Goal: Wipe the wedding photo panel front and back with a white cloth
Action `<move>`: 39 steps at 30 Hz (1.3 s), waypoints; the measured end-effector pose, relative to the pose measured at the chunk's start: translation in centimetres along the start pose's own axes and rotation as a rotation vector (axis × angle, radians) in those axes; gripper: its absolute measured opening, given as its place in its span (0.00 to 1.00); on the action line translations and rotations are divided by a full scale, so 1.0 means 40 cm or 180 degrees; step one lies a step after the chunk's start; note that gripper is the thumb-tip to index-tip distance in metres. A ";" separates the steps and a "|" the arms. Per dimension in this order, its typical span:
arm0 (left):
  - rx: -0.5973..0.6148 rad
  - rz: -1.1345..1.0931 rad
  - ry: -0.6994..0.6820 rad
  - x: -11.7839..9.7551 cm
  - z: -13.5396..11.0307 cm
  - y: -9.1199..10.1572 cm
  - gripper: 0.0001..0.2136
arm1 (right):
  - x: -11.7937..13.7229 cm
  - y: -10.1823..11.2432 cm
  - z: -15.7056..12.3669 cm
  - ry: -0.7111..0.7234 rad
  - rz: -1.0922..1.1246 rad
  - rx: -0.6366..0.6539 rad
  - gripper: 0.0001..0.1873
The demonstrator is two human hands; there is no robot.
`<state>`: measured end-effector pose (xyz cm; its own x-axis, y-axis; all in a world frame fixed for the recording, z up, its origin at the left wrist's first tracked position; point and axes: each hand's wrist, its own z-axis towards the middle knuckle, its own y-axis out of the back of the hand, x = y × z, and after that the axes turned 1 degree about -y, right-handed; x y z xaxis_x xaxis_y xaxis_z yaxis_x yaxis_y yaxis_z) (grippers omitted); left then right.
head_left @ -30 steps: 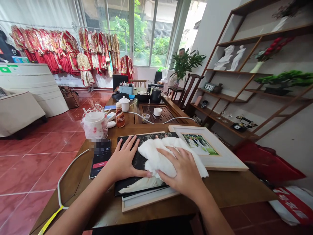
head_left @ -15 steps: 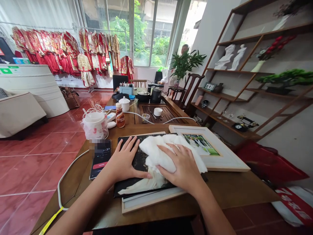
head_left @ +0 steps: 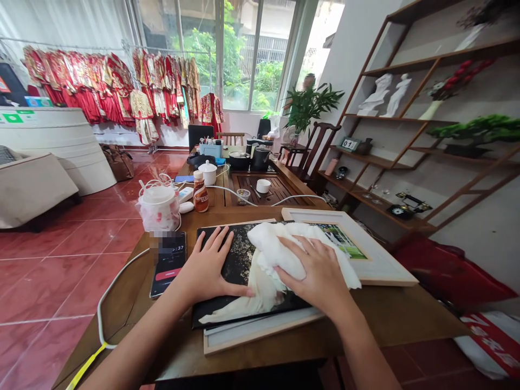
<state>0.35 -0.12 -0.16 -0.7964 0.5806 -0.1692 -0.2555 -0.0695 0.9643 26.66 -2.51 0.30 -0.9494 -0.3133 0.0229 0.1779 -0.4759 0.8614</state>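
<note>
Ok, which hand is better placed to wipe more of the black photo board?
Probably the right hand: it rests on the white cloth, while the left hand lies flat on the board.

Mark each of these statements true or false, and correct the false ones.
1. The left hand lies flat on a dark photo panel. True.
2. The right hand grips a phone. False: it presses on a white cloth, and the phone lies to the left of the left hand.
3. A framed photo lies to the right of the panel. True.
4. The red garments lie folded on the table. False: they hang at the back of the room.
</note>
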 end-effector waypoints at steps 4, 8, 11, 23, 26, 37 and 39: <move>-0.0067 -0.0003 -0.0017 0.001 0.002 -0.005 0.56 | 0.058 0.007 -0.001 0.0181 0.0267 0.0089 0.30; -0.0042 0.0022 -0.0049 -0.001 0.003 -0.002 0.52 | 0.095 0.013 -0.001 0.0338 0.0518 0.0247 0.32; 0.0003 -0.0001 -0.0017 -0.004 0.004 0.003 0.55 | 0.077 0.015 -0.003 0.0332 0.0464 0.0273 0.32; 0.0029 -0.0024 0.0032 0.001 0.000 0.005 0.58 | -0.013 0.006 -0.018 0.0117 0.0075 0.0069 0.28; -0.0026 -0.0022 0.0000 0.002 0.001 0.002 0.57 | 0.037 0.008 -0.007 0.0232 0.0264 0.0106 0.29; 0.0005 0.0005 -0.0002 0.003 -0.002 0.005 0.56 | 0.044 0.010 -0.001 0.0265 0.0343 0.0214 0.31; -0.0006 0.0007 0.0005 0.004 -0.003 0.003 0.57 | 0.004 0.006 -0.010 0.0134 0.0156 0.0118 0.29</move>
<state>0.11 -0.13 -0.08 -0.7978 0.5792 -0.1673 -0.2547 -0.0724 0.9643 26.66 -3.02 0.31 -0.9279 -0.3701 0.0449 0.2134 -0.4285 0.8780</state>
